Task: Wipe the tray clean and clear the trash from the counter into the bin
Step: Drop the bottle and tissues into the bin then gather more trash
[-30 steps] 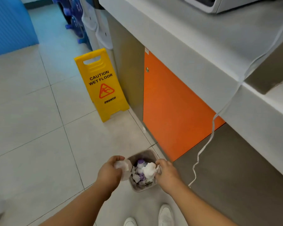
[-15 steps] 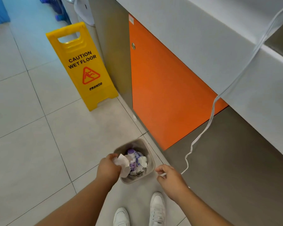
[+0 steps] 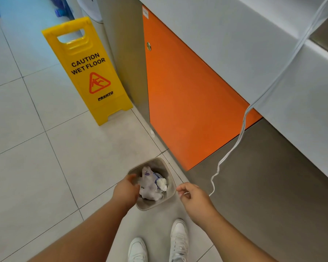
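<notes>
A small grey bin (image 3: 169, 193) stands on the floor by my white shoes, filled with crumpled white tissues and a purple-labelled bottle (image 3: 150, 183). My left hand (image 3: 126, 191) hovers over the bin's left rim, fingers spread and blurred, with a white tissue wad (image 3: 147, 191) lying in the bin right beside it. To the right of the bin, my right hand (image 3: 192, 197) hangs with loosely curled fingers and holds nothing. The tray is not in view. Only the white front edge of the counter (image 3: 254, 53) shows at the upper right.
A yellow wet-floor sign (image 3: 87, 72) stands on the tiles to the back left. An orange cabinet door (image 3: 187, 103) and steel panels face the bin. A white cable (image 3: 242, 129) dangles from the counter down to near my right hand.
My right hand dropped its tissue into the bin and drew back to the right. My left hand moved over the bin, and its tissue now lies inside.
</notes>
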Available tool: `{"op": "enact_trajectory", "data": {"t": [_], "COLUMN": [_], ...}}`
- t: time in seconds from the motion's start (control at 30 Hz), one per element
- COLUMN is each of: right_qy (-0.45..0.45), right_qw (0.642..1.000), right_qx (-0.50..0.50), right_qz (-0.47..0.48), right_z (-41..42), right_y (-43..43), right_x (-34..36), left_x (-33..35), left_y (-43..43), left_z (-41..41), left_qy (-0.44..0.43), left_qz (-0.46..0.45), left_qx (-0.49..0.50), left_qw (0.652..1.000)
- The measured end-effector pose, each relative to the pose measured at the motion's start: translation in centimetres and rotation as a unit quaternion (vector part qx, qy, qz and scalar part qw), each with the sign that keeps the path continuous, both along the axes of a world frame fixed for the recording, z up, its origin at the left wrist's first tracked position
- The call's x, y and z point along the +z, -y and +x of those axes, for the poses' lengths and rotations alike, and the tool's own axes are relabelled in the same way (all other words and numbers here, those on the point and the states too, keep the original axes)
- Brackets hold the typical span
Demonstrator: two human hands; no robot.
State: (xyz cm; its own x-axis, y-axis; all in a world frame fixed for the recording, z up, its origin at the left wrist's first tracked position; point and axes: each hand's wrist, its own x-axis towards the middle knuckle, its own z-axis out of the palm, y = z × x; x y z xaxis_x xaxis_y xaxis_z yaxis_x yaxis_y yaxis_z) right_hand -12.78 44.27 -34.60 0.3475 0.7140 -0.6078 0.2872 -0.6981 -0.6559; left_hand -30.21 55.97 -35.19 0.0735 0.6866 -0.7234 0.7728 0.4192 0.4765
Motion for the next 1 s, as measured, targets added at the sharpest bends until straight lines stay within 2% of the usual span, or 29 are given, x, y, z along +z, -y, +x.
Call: {"op": "enact_trajectory", "data": {"t": [0.23, 0.5, 0.77, 1.0], "right_qy": [-0.002, 0.049, 0.093, 0.145], "right_qw": [0.999, 0.99, 0.968, 0.946], "right_qx": [0.004, -0.048, -0.098, -0.109], "right_qz": [0.032, 0.119, 0.212, 0.268], "right_z": [-0.3, 0.5, 1.7, 3.6], "right_y": [-0.9, -0.8, 4.2, 8.9], "right_x": [4.2, 15.3, 26.5, 33.0], "left_x": [4.5, 15.1, 25.0, 30.4], "left_y": [-0.1, -0.9, 0.7, 3.0], "left_z": [-0.7, -0.9, 0.3, 4.8], "left_qy": [0.038, 0.135, 0.211, 0.26], "left_qz": [0.014, 0.057, 0.111, 0.133], "left_qx": [-0.024, -0.068, -0.152, -0.213], "left_qw": [0.999, 0.987, 0.959, 0.932]}}
